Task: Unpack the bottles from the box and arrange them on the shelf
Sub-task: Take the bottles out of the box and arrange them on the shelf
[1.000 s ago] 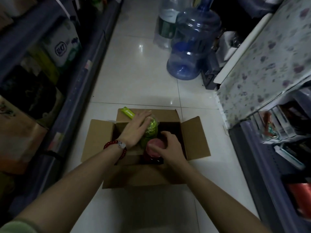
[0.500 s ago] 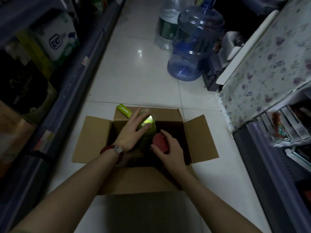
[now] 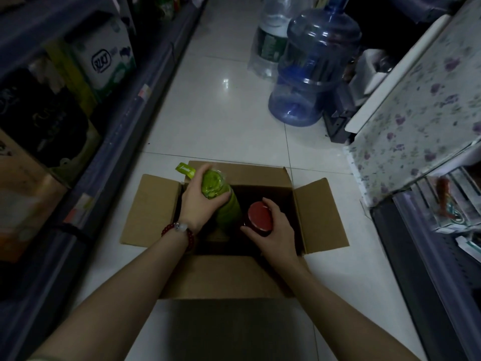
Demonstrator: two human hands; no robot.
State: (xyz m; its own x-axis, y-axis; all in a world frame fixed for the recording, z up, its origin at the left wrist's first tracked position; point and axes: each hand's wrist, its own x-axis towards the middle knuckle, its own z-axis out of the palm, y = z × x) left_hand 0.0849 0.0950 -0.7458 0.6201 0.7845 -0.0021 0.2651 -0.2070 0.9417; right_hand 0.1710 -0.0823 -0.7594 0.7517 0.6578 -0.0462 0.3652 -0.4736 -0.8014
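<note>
The cardboard box (image 3: 234,272) stands on the white tiled floor (image 3: 221,121) in the aisle, all four flaps folded outward.

Left hand (image 3: 199,201): the grip is curled round the upper part of the green bottle (image 3: 221,199), fingers on the far side and thumb on the near side. The green bottle is a bright lime colour, with a cap of the same colour wrapped in clear film, and a green strap (image 3: 185,170) projects from its far left side. It stands in the left half of the box, its top above the flap line. A red bead bracelet (image 3: 182,230) sits on the left wrist.

Right hand (image 3: 276,230): the grip is curled round the red bottle (image 3: 259,215), fingers on the far right side and thumb on the near left side. Only the round, flat red cap and a dark rim below it are visible; the body is hidden in the dark interior. The red bottle stands just right of the green bottle, near the centre of the box.

The shelf (image 3: 135,105) runs along the left side of the aisle and holds cartons. A blue water jug (image 3: 312,74) stands on the floor at the far right.
</note>
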